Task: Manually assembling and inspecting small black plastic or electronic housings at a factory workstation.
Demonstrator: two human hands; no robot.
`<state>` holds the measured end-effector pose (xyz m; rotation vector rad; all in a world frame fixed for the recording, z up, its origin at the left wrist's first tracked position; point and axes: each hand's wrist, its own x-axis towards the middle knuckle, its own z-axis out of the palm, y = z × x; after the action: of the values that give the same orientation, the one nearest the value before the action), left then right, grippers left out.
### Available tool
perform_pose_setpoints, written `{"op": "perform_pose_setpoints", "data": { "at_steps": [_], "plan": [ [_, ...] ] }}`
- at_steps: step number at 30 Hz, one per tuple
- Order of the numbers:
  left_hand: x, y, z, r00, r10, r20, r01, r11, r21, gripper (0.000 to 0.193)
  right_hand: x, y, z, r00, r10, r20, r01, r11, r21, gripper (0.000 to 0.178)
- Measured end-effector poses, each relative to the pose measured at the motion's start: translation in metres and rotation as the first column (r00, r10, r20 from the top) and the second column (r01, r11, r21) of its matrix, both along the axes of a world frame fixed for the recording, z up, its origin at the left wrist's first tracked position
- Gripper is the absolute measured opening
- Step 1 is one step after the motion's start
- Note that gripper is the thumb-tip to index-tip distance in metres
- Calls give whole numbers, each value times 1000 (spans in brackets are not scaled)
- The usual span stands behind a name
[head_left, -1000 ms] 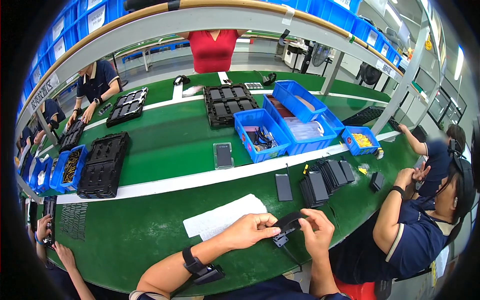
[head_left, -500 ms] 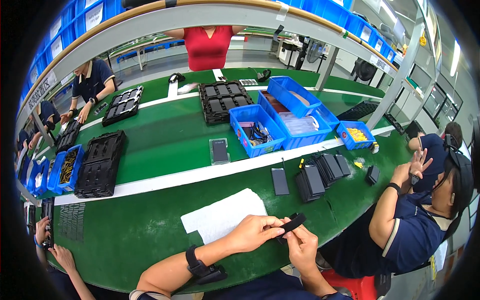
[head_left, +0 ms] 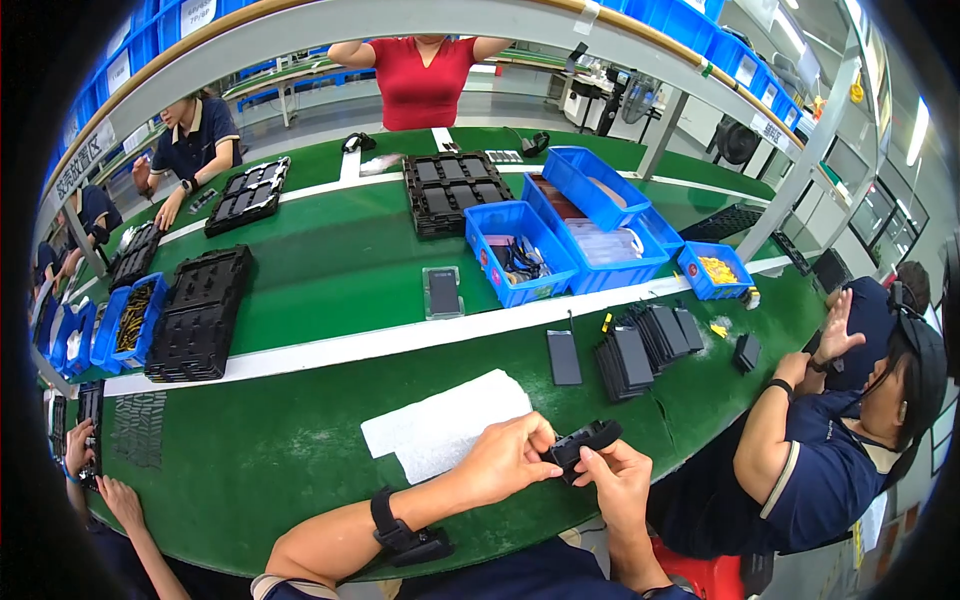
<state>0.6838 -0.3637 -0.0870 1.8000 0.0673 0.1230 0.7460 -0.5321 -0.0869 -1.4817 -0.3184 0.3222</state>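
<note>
Where the black strapped device point(head_left: 566, 451) sits, held above the green table point(head_left: 300, 480) near its close edge, that edge curves away to the upper right just beyond my right hand point(head_left: 618, 486). Room to move lies mainly on the far side, a stretch of green running up to the stacked black packs point(head_left: 624, 362). Both hands are nearly closed: my left hand point(head_left: 505, 458) grips the device's left end between thumb and bent fingers, and my right hand has its thumb against the lower right part, its other fingers partly hidden. The device's long axis runs from lower left to upper right, slanting, with its strap point(head_left: 603, 434) curving out at the upper right end. Just to the left, a white sheet point(head_left: 440, 425) lies flat, its near right part behind my left hand. Beyond it, a single black pack point(head_left: 564, 357) lies beside the stacks; farther off, across the white strip point(head_left: 330, 357), stands a blue bin of yellow parts point(head_left: 714, 282). At right, a co-worker point(head_left: 820, 450) sits near the table edge.
</note>
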Motion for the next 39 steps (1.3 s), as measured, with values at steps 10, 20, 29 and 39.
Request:
{"op": "perform_pose_setpoints", "data": {
  "at_steps": [10,20,29,39],
  "plan": [
    [-4,-2,-15,992,-40,-120,22,989,-147,32,-4,-3,-10,999,12,50,-9,998,-62,5],
    [-3,-6,-5,971,-131,-202,67,953,-296,26,4,-16,-4,956,203,212,-195,979,-56,17],
    [-7,-19,5,969,-119,218,87,985,150,14,6,-1,5,908,328,-260,-138,822,552,34],
    [-6,-12,19,934,-131,333,59,974,220,16,18,14,11,770,419,481,-595,743,306,69]
  ]
}}
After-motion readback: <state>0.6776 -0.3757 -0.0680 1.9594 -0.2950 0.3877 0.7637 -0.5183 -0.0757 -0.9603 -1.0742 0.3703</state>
